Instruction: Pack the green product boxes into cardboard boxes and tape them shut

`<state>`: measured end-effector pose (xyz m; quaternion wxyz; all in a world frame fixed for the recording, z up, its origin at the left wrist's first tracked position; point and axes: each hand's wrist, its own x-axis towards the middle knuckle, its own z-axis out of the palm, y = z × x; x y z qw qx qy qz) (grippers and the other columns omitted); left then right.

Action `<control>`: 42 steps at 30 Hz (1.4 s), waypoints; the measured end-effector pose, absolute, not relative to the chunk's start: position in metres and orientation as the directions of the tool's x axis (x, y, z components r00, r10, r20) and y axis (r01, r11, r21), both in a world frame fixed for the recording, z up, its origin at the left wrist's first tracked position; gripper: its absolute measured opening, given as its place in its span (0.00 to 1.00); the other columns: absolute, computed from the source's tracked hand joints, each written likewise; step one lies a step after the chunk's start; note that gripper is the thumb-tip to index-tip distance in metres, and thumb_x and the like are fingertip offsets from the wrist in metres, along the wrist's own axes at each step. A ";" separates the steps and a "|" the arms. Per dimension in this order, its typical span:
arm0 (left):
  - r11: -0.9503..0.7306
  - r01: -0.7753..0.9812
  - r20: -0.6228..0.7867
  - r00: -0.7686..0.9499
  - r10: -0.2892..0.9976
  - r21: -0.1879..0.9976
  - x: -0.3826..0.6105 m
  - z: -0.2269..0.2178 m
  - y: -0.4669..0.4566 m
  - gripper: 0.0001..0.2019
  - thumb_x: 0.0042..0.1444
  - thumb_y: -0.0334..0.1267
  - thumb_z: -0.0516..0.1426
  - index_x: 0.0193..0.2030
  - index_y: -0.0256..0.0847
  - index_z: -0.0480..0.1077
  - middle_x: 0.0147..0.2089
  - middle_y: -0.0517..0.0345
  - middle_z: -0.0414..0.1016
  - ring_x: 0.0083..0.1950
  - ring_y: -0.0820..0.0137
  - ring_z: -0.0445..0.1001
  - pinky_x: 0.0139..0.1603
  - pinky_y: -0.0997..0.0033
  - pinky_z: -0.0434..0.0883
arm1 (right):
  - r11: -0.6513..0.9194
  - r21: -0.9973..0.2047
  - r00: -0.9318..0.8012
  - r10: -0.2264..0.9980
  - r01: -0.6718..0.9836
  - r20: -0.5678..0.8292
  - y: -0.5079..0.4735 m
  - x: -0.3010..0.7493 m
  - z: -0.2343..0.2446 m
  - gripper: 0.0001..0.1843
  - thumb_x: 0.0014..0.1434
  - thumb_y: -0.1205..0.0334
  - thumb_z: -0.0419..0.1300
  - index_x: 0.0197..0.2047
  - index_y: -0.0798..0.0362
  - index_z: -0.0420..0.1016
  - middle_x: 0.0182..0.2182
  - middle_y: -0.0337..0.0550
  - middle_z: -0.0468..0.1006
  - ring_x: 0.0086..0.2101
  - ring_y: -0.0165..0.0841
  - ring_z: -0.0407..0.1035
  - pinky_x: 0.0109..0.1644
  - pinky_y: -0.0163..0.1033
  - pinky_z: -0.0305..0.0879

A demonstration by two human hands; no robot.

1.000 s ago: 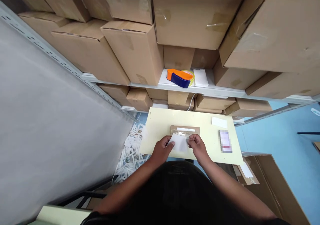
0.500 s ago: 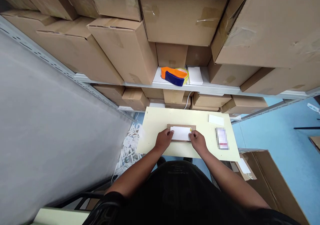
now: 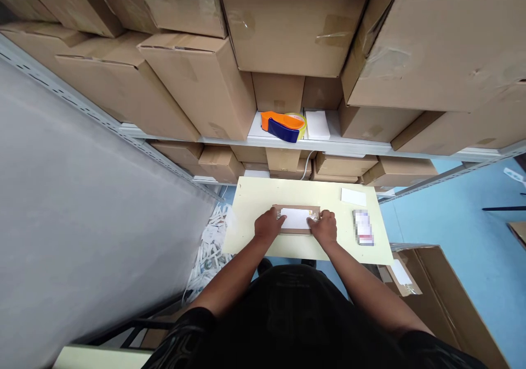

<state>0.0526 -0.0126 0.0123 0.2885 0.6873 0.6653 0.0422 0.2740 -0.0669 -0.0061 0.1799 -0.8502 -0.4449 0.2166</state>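
Observation:
A small flat cardboard box (image 3: 292, 231) lies on the pale table (image 3: 255, 194) in front of me, with a white label (image 3: 293, 219) on its top. Shiny clear film or tape glints at both ends of the label. At the box's left end my left hand (image 3: 268, 224) is closed, its thumb at the label's edge and its fingers over the box's side. My right hand (image 3: 324, 228) grips the opposite end, thumb pressing near the label's right edge and fingers curled over the far corner.
On the table's right lie a white card stack (image 3: 353, 196) and a blurred phone-like item (image 3: 364, 228). An orange and blue tape dispenser (image 3: 283, 126) sits on the shelf among cardboard boxes (image 3: 197, 84). Paper scraps (image 3: 209, 248) cover the floor at left; a large open carton (image 3: 444, 292) stands right.
My fingers have shifted from the label's ends onto the box's ends, thumbs now pressing on top. Shiny film shows beside the label. The view has shifted slightly.

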 end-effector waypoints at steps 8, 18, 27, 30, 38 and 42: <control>0.333 0.514 -0.433 0.084 0.898 0.790 0.036 -0.004 -0.040 0.26 0.69 0.57 0.51 0.63 0.40 0.66 0.59 0.40 0.75 0.57 0.57 0.76 0.56 0.62 0.70 | -0.500 -0.827 0.304 0.854 0.258 -0.422 -0.093 0.296 -0.012 0.28 0.60 0.36 0.58 0.50 0.50 0.74 0.46 0.46 0.81 0.42 0.43 0.76 0.48 0.45 0.67; 0.489 0.369 -0.537 0.034 0.843 0.790 0.040 -0.002 -0.053 0.29 0.66 0.62 0.52 0.65 0.46 0.68 0.62 0.47 0.77 0.59 0.56 0.77 0.58 0.58 0.71 | -0.548 -0.816 0.283 0.824 0.183 -0.490 -0.096 0.302 -0.001 0.29 0.59 0.35 0.58 0.51 0.50 0.79 0.50 0.48 0.83 0.48 0.45 0.76 0.52 0.44 0.69; 0.399 0.249 -0.392 -0.082 0.916 0.882 0.068 0.074 -0.041 0.33 0.67 0.62 0.51 0.71 0.47 0.64 0.71 0.47 0.69 0.68 0.51 0.69 0.56 0.54 0.75 | -0.375 -0.908 0.226 0.916 0.186 -0.332 -0.067 0.340 0.044 0.33 0.62 0.33 0.56 0.57 0.47 0.78 0.54 0.47 0.81 0.50 0.46 0.74 0.56 0.49 0.69; 0.326 0.236 -0.309 -0.107 0.945 0.916 0.083 0.097 -0.034 0.32 0.67 0.61 0.51 0.71 0.46 0.65 0.71 0.48 0.69 0.68 0.51 0.69 0.60 0.52 0.74 | -0.306 -0.936 0.202 0.941 0.174 -0.270 -0.058 0.355 0.058 0.33 0.63 0.33 0.55 0.59 0.47 0.77 0.56 0.47 0.80 0.52 0.46 0.73 0.57 0.49 0.68; 0.148 0.294 -0.170 0.051 0.984 0.944 0.126 0.125 -0.012 0.31 0.68 0.61 0.51 0.72 0.49 0.64 0.71 0.51 0.68 0.69 0.52 0.68 0.68 0.49 0.67 | -0.251 -0.959 0.365 0.912 0.132 -0.188 -0.062 0.394 0.087 0.33 0.63 0.32 0.56 0.60 0.47 0.77 0.59 0.47 0.78 0.56 0.48 0.71 0.61 0.50 0.66; 0.098 0.280 -0.172 0.253 0.952 0.955 0.158 0.133 0.010 0.30 0.69 0.60 0.50 0.72 0.50 0.63 0.72 0.52 0.68 0.69 0.53 0.68 0.68 0.50 0.66 | -0.236 -0.966 0.540 0.829 0.104 -0.144 -0.081 0.418 0.098 0.34 0.63 0.31 0.56 0.58 0.48 0.78 0.59 0.48 0.78 0.58 0.49 0.69 0.64 0.52 0.63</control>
